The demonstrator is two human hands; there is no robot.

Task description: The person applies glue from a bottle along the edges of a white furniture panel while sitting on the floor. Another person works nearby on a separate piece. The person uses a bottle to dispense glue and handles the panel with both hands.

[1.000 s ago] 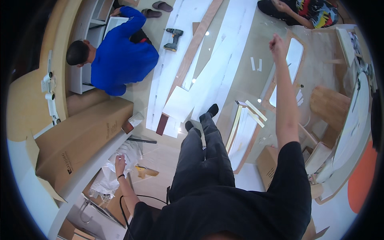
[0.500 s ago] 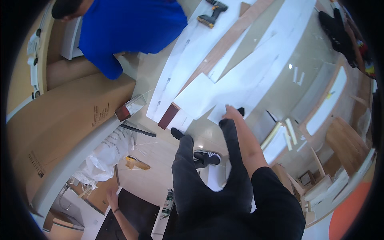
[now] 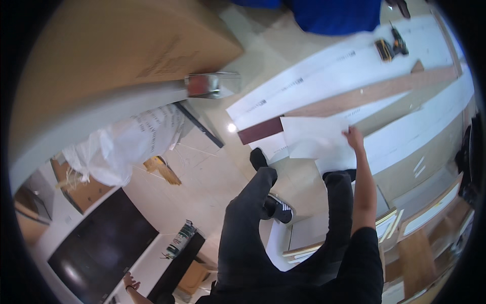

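Note:
My right hand (image 3: 354, 138) is closed on the right edge of a thin white sheet (image 3: 311, 136), fingers pinched at its border. The sheet lies beside a dark red-brown board piece (image 3: 260, 130) and overlaps long white boards (image 3: 304, 83). My left hand (image 3: 131, 281), with a dark band at its wrist, is off at the lower left. Its fingers are apart and hold nothing, close to the lower edge of a large black screen (image 3: 106, 248).
A person in blue (image 3: 334, 15) is at the top, near a cordless drill (image 3: 392, 48). A big cardboard box (image 3: 131, 40), a white plastic bag (image 3: 126, 147) and a dark strip (image 3: 200, 124) are at left. Wooden furniture parts (image 3: 420, 253) stand at lower right.
My view has swung round to the left. My right hand has gone from reaching over the white sheet to gripping its edge, and the sheet has shifted. My left hand stays low at left.

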